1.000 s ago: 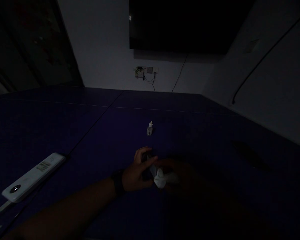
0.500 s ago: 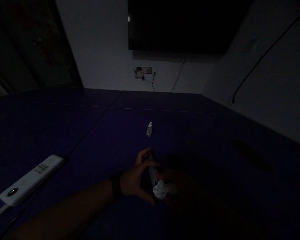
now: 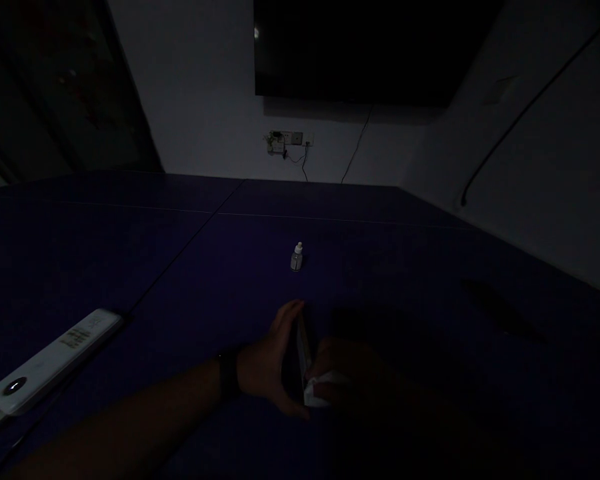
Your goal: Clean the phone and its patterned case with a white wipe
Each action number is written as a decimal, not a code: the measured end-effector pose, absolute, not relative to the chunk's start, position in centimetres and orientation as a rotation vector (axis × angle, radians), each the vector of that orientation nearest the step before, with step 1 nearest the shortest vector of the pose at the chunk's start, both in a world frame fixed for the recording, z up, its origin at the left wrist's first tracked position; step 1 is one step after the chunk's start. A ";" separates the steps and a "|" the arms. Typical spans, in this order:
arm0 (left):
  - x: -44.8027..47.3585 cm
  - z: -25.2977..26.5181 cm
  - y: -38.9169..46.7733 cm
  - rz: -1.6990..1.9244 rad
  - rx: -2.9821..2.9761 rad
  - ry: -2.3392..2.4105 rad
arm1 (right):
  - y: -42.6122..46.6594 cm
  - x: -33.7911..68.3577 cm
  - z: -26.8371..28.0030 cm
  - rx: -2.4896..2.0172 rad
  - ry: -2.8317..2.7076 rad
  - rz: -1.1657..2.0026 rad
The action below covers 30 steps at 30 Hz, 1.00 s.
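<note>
In the dim head view, my left hand (image 3: 267,363), with a dark band on the wrist, grips a slim phone-like object (image 3: 301,343) along its long sides. The object stands tilted, its pale narrow edge facing up. My right hand (image 3: 347,370), deep in shadow, pinches a crumpled white tissue (image 3: 320,390) and presses it against the near part of that edge. Most of the right hand's fingers are hard to make out. Beyond both hands, a small clear dropper bottle (image 3: 297,260) with a white cap stands upright on the dark blue surface (image 3: 230,267).
At left lies a long white device (image 3: 55,363) with a round lit display and a cable. A dark flat thing (image 3: 500,310) lies at right, barely visible. Behind are a wall-mounted television (image 3: 375,53), sockets (image 3: 290,139) with cords, and a black cable (image 3: 525,117).
My right hand has moved the tissue slightly down and flattened it against the object's edge. My left thumb has shifted off the top edge to its far end. The view has shifted slightly.
</note>
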<state>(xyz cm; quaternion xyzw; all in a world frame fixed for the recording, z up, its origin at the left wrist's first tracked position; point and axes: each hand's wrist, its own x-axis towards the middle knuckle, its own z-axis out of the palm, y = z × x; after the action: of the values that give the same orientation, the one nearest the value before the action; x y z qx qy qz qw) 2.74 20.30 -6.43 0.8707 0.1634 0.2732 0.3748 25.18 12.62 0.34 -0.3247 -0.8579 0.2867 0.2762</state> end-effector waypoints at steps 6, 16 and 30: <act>3.3 -7.1 19.8 0.659 2.295 0.481 | 13.7 24.6 0.9 -1.187 -2.175 0.770; 3.6 -5.8 19.8 0.749 2.339 0.407 | 19.0 23.2 0.7 -1.359 -1.981 0.750; 3.8 -7.1 19.8 0.700 2.326 0.501 | 13.3 24.8 -0.1 -1.310 -2.125 1.194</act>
<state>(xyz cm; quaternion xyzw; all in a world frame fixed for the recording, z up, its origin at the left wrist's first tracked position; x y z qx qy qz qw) 3.76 19.84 -7.11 0.8870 0.1911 0.2670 0.3246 24.80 13.29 -0.12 -0.4651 -0.7545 0.4240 0.1861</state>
